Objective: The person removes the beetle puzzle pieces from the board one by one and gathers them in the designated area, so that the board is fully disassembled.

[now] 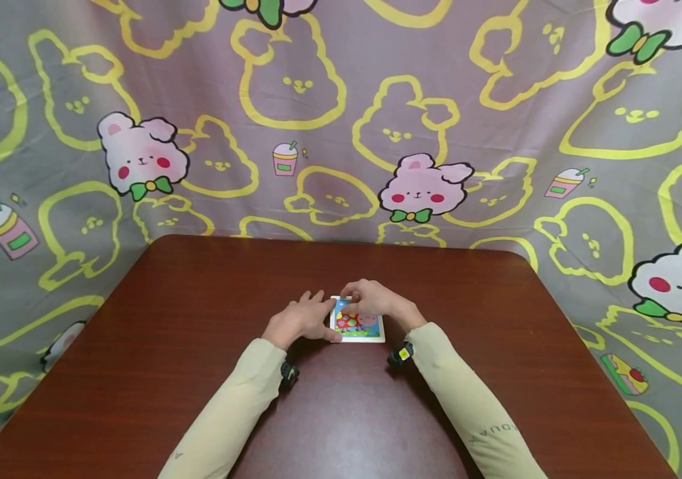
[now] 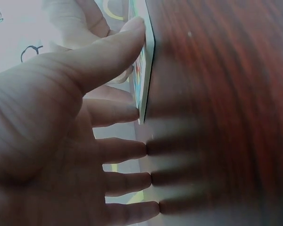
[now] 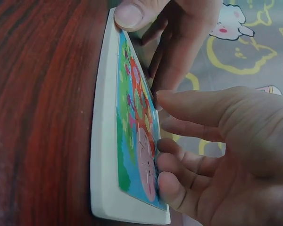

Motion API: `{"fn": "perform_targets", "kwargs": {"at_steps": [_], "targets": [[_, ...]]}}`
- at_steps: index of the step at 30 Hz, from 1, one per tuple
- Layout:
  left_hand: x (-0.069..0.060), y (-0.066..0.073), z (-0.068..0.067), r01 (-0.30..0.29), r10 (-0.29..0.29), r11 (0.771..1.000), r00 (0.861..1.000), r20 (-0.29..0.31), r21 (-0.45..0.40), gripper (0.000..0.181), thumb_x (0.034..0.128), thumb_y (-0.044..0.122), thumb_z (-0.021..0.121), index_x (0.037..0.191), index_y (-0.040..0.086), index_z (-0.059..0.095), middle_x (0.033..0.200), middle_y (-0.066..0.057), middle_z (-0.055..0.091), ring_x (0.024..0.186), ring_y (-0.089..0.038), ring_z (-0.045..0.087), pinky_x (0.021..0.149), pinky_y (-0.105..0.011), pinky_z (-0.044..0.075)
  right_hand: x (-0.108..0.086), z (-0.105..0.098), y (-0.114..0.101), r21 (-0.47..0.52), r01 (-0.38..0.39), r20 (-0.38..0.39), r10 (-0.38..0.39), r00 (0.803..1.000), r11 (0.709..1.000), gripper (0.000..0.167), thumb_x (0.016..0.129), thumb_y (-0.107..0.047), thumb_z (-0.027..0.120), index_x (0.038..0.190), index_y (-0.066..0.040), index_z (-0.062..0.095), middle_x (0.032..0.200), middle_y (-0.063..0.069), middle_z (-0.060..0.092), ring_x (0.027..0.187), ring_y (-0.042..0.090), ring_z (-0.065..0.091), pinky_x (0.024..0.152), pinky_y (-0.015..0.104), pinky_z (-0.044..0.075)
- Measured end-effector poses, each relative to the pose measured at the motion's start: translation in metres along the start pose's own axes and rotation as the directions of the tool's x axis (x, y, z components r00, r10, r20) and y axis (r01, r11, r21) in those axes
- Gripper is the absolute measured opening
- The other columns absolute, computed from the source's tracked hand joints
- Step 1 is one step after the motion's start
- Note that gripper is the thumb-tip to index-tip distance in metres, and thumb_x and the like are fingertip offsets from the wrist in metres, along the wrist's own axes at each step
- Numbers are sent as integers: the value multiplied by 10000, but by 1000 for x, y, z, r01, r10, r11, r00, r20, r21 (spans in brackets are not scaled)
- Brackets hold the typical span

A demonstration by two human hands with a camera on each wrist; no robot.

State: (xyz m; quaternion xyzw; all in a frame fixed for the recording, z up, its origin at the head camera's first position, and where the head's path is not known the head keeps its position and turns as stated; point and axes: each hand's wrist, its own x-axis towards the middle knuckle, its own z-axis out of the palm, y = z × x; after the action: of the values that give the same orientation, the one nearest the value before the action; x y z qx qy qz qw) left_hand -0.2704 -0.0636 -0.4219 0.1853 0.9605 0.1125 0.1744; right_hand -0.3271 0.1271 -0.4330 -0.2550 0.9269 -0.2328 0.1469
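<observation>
The picture board [image 1: 360, 327] lies flat on the table [image 1: 341, 412], between both hands. The left hand [image 1: 301, 320] has its thumb on the board's near-left corner, other fingers stretched by its left edge. The right hand [image 1: 375, 299] bends its fingers over the board's far part; whether they grasp, I cannot tell.

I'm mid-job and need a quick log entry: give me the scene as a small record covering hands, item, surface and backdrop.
left hand: fingers spread, thumb on the near-left corner of the white-edged board
right hand: fingers bent, at the picture; whether they grip anything is unclear
item: white-edged board bearing a colourful picture with a pink face
item position: lying on the table, between the hands
surface: reddish-brown
backdrop: patterned cloth with cartoon animals
</observation>
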Motion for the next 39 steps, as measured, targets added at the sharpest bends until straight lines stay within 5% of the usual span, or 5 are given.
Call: {"fn": "perform_targets", "kwargs": {"at_steps": [8,26,39], "targets": [[0,0,1,-2,2,1000,1000,-9,10,875,831,556,712,1535,185,348,1614,-186,244,1484,-453,188,1157,-620,250,-3,1,-5,-31,39,36,-37,999,999,345,902,-216,710,1216,-87,650,936,50,704,787,125,621,722,267,517],[-4,1,0,7,-7,1000,1000,7,18,882,833,555,709,1543,190,335,1621,-170,238,1488,-447,188,1162,-615,244,-4,5,-13,-68,-8,29,10,1000,998,306,887,-187,730,1174,-117,646,971,56,687,868,165,626,807,340,532],[-3,1,1,21,-21,999,1000,9,24,905,827,559,713,1546,172,325,1620,-162,245,1489,-429,200,1157,-602,265,-6,6,-13,-83,33,29,-31,999,996,315,904,-167,707,1185,-83,594,1064,103,611,945,217,589,863,380,511]]}}
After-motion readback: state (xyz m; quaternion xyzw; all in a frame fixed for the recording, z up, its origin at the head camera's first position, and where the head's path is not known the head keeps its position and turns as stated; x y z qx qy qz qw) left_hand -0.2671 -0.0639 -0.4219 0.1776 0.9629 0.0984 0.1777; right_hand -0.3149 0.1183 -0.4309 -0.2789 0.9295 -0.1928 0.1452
